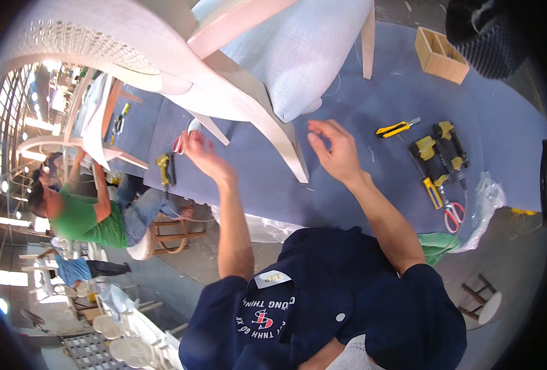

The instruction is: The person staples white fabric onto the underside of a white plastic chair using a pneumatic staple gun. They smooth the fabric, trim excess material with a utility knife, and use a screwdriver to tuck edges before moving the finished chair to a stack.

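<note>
Chair [279,132] with woven cane panel [104,46] fills the upper left and top centre of the frame, tilted over the blue-covered counter [267,185]; its pale fabric seat [313,52] shows at top centre; left hand [205,157], left of centre, is spread and partly blurred, near a chair leg; whether it touches the red-handled scissors [178,145] beside it cannot be told; right hand [334,151], just right of centre, is half curled with nothing gripped, near the seat's lower corner.

Risks, in judgement: neither hand visibly grips the frame, so a knock could tip or slide the chair; a yellow utility knife [394,129], right of centre, appears to have its blade out and could cut a straying right hand or nick the fabric; plastic sheeting [488,197], lower right, could snag and drag tools off the edge.
</note>
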`<state>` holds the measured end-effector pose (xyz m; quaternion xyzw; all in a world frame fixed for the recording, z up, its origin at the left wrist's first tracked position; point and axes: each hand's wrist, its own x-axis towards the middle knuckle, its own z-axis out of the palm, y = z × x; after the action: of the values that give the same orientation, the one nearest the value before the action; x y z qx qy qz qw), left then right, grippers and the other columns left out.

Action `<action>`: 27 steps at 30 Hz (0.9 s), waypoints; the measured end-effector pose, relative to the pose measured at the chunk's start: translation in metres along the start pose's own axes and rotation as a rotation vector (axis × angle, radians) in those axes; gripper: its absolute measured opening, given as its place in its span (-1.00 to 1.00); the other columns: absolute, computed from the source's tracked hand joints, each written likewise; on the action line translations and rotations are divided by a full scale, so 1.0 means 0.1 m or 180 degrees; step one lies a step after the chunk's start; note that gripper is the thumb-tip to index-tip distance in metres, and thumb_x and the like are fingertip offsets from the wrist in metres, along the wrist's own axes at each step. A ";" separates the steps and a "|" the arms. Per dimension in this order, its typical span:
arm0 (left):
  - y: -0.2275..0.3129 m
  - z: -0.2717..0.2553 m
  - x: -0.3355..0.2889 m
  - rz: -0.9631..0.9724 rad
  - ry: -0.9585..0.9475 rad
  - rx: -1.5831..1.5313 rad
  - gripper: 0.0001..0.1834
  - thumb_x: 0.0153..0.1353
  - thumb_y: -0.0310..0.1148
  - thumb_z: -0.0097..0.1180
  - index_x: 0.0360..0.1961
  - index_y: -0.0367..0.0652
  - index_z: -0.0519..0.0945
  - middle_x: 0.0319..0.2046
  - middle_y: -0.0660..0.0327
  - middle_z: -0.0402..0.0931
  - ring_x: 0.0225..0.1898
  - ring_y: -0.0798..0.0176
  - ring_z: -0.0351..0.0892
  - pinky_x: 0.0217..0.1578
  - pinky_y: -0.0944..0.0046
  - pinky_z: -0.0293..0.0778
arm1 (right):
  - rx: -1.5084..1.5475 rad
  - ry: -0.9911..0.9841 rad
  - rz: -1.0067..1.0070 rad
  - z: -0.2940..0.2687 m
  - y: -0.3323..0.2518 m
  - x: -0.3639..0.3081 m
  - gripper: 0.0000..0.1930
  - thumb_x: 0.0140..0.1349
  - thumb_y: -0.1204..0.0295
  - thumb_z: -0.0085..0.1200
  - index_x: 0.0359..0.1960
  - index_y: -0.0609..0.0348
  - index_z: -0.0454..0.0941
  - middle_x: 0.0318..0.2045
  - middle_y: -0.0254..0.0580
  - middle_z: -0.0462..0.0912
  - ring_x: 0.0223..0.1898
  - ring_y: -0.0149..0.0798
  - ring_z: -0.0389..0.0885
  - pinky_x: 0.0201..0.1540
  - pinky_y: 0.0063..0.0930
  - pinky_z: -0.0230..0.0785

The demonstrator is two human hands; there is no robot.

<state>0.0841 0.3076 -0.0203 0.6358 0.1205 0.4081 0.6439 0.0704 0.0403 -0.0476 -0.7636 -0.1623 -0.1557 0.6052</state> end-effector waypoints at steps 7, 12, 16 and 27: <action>0.28 0.55 -1.00 0.0437 -0.0722 0.0597 -0.24 0.39 -0.34 0.01 0.50 -0.21 -0.07 0.16 0.02 0.21 0.18 0.06 0.30 0.22 0.03 0.28 | -0.1413 0.0547 -0.2124 -0.51 -0.51 0.62 -0.44 0.04 0.45 0.32 0.16 0.10 0.55 0.09 -0.13 0.51 0.10 0.00 0.46 0.15 -0.17 0.33; 0.30 0.71 -0.98 0.0740 -0.0720 0.0647 0.03 0.14 -0.37 0.28 0.49 -0.32 -0.13 0.06 0.02 0.15 0.11 0.03 0.27 0.18 0.00 0.30 | -0.1044 0.0502 -0.1924 -0.47 -0.44 0.67 -0.48 0.08 0.47 0.28 0.16 0.13 0.55 0.10 -0.08 0.50 0.15 0.03 0.43 0.17 -0.18 0.32; 0.17 0.79 -0.92 0.0705 -0.0773 0.0482 0.08 0.06 -0.40 0.36 0.47 -0.34 -0.10 -0.01 0.05 0.16 0.06 0.08 0.26 0.11 0.05 0.32 | -0.0423 0.0540 -0.0969 -0.59 -0.09 0.25 -0.53 0.14 0.48 0.23 0.13 0.21 0.54 0.06 0.02 0.53 0.12 0.09 0.47 0.17 -0.20 0.34; -0.28 0.94 -0.73 0.1622 -0.0315 0.1303 0.11 0.28 0.07 0.17 0.50 -0.29 -0.27 0.48 -0.23 -0.28 0.48 -0.23 -0.10 0.46 -0.19 -0.13 | -0.2634 0.0484 0.1818 -1.65 1.41 -1.74 -0.64 0.15 0.38 0.12 0.01 0.10 0.58 -0.06 0.11 0.57 0.03 0.15 0.53 0.12 -0.04 0.42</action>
<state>0.1112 0.1945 -0.0579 0.7808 0.0055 0.4920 0.3850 -0.0314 -0.1608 -0.2101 -0.9398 0.1728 -0.0904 0.2806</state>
